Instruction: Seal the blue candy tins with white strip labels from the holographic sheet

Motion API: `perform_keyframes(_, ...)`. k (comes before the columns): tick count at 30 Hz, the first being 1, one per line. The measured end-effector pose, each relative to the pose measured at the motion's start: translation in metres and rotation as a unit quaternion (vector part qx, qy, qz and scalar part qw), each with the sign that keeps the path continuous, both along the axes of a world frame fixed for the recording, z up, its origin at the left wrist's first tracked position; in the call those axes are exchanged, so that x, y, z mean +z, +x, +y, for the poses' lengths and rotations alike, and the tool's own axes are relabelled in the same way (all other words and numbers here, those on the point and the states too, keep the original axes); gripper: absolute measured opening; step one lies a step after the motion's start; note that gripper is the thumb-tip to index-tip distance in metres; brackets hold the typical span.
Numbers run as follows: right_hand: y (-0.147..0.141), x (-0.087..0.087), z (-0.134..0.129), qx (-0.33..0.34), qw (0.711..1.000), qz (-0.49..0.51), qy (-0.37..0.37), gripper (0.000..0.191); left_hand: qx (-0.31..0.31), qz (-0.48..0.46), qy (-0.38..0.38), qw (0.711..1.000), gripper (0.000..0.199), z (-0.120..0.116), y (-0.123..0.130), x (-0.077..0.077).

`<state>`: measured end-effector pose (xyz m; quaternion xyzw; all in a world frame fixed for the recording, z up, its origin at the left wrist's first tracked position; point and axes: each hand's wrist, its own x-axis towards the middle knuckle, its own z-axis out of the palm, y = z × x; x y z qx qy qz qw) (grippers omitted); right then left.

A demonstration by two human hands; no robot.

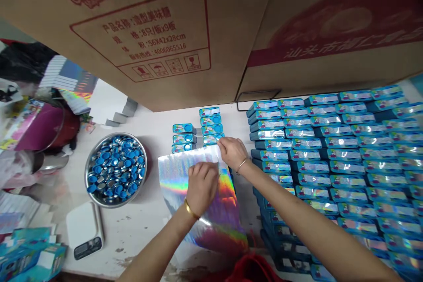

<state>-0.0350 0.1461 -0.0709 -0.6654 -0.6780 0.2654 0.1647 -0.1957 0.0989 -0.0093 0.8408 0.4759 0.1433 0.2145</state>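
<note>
A shiny holographic sheet (pixel 176 169) lies across the table in front of me, its far edge over some small blue boxes. My right hand (pixel 232 153) is closed in a pinch at the sheet's far right corner. Over the middle of the sheet is my left hand (pixel 202 188), its fingers curled and closed; what they hold, if anything, is hidden. Just beyond the sheet stand two short rows of blue boxes with printed tops (pixel 211 120), close to my right fingers.
Many blue boxes (pixel 342 166) stand in packed rows on the right. A metal bowl (pixel 144 185) of blue-and-silver caps (pixel 115 165) sits left, with a white scale (pixel 82 224) nearer me. Large cartons (pixel 224 83) wall off the back. Flat blue cartons (pixel 29 255) lie front left.
</note>
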Motion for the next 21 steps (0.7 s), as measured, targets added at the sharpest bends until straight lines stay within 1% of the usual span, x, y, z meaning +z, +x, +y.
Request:
perform_keyframes(1,0.0,0.001,-0.002,-0.004,1.0,-0.003,0.016,0.027,0.038,-0.046,-0.027,0.998,0.005,-0.004,0.0,0.009)
perform_keyframes(2,0.001,0.002,-0.005,-0.016,0.999,0.001,0.038,0.027,0.092,-0.101,-0.054,0.989,0.004,-0.005,0.0,0.017)
perform_keyframes(3,0.001,0.004,-0.009,-0.034,0.997,0.016,0.065,0.027,0.158,-0.16,-0.078,0.971,0.006,-0.002,0.001,0.024)
perform_keyframes(4,0.002,0.006,-0.013,-0.059,0.993,0.043,0.091,0.029,0.222,-0.219,-0.102,0.945,0.009,0.003,0.003,0.028)
perform_keyframes(5,0.002,0.009,-0.017,-0.085,0.986,0.083,0.113,0.033,0.277,-0.277,-0.126,0.911,0.012,0.01,0.005,0.029)
perform_keyframes(6,0.002,0.012,-0.021,-0.107,0.977,0.133,0.126,0.038,0.317,-0.331,-0.151,0.876,0.015,0.019,0.008,0.029)
perform_keyframes(7,0.002,0.016,-0.025,-0.119,0.966,0.19,0.127,0.042,0.343,-0.377,-0.175,0.842,0.018,0.028,0.011,0.026)
perform_keyframes(9,0.0,0.022,-0.029,-0.124,0.942,0.298,0.097,0.045,0.367,-0.445,-0.213,0.788,0.022,0.044,0.018,0.016)
perform_keyframes(11,-0.004,0.026,-0.028,-0.128,0.918,0.372,0.048,0.039,0.381,-0.483,-0.236,0.753,0.025,0.056,0.023,0.004)
perform_keyframes(12,-0.005,0.028,-0.026,-0.137,0.909,0.393,0.029,0.037,0.384,-0.491,-0.243,0.744,0.025,0.06,0.026,-0.002)
perform_keyframes(14,-0.005,0.028,-0.017,-0.164,0.899,0.406,0.018,0.034,0.383,-0.493,-0.249,0.74,0.024,0.068,0.03,-0.013)
perform_keyframes(16,0.0,0.025,-0.002,-0.187,0.904,0.382,0.036,0.034,0.377,-0.481,-0.239,0.755,0.022,0.079,0.034,-0.023)
perform_keyframes(18,0.01,0.02,0.017,-0.198,0.922,0.328,0.05,0.033,0.368,-0.449,-0.199,0.79,0.018,0.093,0.04,-0.032)
perform_keyframes(21,0.027,0.013,0.05,-0.181,0.957,0.222,0.044,0.032,0.367,-0.362,-0.095,0.852,0.012,0.119,0.05,-0.041)
